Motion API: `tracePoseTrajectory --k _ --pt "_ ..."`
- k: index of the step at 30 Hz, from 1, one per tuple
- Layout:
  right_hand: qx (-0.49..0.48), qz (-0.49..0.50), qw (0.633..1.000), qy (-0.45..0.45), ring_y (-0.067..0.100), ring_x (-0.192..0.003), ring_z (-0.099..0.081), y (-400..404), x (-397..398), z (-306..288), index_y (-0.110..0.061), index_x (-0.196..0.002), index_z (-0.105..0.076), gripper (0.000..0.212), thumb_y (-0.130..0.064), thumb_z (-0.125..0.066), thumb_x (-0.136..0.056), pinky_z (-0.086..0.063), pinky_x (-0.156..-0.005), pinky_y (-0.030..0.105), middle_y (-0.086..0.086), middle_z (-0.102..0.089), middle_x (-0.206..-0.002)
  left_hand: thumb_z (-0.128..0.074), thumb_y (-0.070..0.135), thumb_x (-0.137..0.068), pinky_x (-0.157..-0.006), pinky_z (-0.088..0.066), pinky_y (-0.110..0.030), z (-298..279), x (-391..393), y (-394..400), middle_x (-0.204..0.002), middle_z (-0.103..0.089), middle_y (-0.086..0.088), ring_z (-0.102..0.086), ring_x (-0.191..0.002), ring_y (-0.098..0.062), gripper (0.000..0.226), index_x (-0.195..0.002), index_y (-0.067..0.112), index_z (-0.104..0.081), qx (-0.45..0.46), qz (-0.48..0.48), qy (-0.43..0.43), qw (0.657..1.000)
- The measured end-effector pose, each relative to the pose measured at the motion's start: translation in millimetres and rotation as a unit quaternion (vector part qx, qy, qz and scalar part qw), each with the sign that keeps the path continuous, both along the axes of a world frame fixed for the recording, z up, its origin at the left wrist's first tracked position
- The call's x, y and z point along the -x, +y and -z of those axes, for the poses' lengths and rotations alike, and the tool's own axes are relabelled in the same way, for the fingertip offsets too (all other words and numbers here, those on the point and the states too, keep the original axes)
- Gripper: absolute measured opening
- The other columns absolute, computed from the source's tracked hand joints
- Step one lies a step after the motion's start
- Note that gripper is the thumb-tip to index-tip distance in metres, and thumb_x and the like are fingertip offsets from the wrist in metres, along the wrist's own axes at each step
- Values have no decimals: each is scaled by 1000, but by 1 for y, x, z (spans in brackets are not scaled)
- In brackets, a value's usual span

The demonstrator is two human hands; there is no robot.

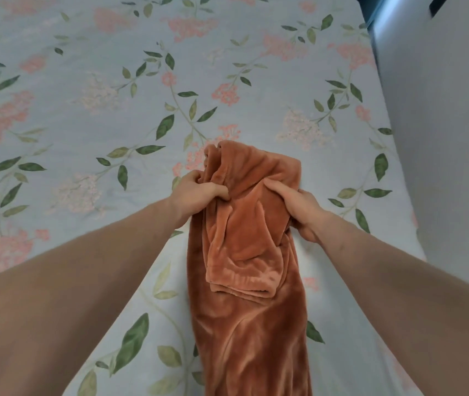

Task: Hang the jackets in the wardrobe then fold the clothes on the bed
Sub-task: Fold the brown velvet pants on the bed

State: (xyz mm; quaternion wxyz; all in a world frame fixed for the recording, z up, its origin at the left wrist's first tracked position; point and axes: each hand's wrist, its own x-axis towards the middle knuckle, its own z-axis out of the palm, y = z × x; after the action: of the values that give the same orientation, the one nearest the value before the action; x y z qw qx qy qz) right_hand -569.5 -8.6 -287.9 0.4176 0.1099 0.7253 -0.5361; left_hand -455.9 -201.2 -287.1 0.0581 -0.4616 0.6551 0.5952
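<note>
A rust-orange fleece garment [244, 281] lies lengthwise on the bed [84, 110], its far end folded back toward me in a flap. My left hand [199, 192] grips the garment's left edge near the far end, thumb pressed into the fabric. My right hand [296, 207] grips the right edge at the same height, thumb on top and fingers under the cloth. The near end of the garment runs out of view at the bottom.
The bed wears a pale blue sheet printed with pink flowers and green leaves. Its right edge [396, 155] curves down beside a grey floor [450, 138]. A dark piece of furniture [370, 7] shows at the top right corner.
</note>
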Motion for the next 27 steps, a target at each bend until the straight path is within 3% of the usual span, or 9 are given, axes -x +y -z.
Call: tracePoseTrajectory --k 4,7,9,11,13,16,18,23,27 --pt "-18 -25 1000 -4 17 -77 -71 3 10 -24 -13 -106 -71 69 -62 -89 -62 -52 -70 30 0 -78 -89 -90 46 -62 -79 -54 -28 -26 4 -4 -115 -71 4 -68 -98 -13 72 -125 21 -62 -15 0 11 1000" --pt "-35 -60 998 -1 14 -53 -50 6 13 -39 -13 -99 -73 62 -60 -90 -62 -41 -61 31 -3 -64 -62 -84 22 -73 -64 -43 -23 -44 1 -6 -114 -68 3 -63 -94 -11 65 -133 23 -58 -7 22 13 1000" --pt "-31 -68 997 15 11 -44 -37 7 14 -48 -15 -98 -69 46 -44 -90 -69 -37 -55 27 -6 -53 -53 -80 8 -75 -65 -47 -24 -56 -5 -5 -106 -70 3 -66 -94 -16 47 -114 27 -65 11 40 20 999" --pt "-23 -65 997 42 9 -43 -39 9 13 -60 -14 -102 -69 36 -28 -88 -75 -36 -49 25 -5 -56 -59 -78 0 -76 -76 -57 -29 -66 -13 -2 -105 -73 1 -70 -98 -19 42 -105 28 -67 29 58 32 997" --pt "-22 -82 994 70 9 -53 -54 12 8 -73 -13 -109 -69 39 -19 -87 -75 -42 -48 23 -2 -68 -77 -76 -4 -77 -79 -60 -35 -73 -23 4 -101 -75 -1 -73 -93 -21 49 -115 26 -66 35 73 53 995" --pt "-22 -118 986 115 10 -86 -71 24 -5 -92 -22 -123 -63 55 -17 -88 -75 -51 -53 18 -3 -74 -108 -67 -7 -85 -55 -55 -30 -86 -43 17 -76 -72 -6 -70 -65 -18 56 -129 26 -58 22 82 76 993" --pt "-8 -141 980 141 13 -91 -72 38 -16 -104 -30 -130 -57 64 -15 -87 -75 -56 -58 21 -5 -71 -113 -61 -8 -91 -50 -53 -26 -96 -58 28 -75 -73 -5 -72 -64 -18 58 -135 29 -51 4 98 82 992" --pt "50 -154 968 190 24 -88 -76 76 -55 -121 -30 -115 -67 52 6 -76 -78 -64 -73 41 11 -70 -111 -67 -14 -82 -85 -63 -44 -111 -98 52 -119 -71 -1 -74 -102 -25 78 -138 37 -52 -63 105 130 984" --pt "26 -253 925 283 10 -92 -71 123 -98 -120 -29 -103 -67 44 0 -83 -75 -57 -78 26 -10 -74 -98 -74 -5 -71 -92 -57 -39 -101 -142 76 -117 -67 6 -66 -109 -16 67 -127 28 -58 25 188 144 971"
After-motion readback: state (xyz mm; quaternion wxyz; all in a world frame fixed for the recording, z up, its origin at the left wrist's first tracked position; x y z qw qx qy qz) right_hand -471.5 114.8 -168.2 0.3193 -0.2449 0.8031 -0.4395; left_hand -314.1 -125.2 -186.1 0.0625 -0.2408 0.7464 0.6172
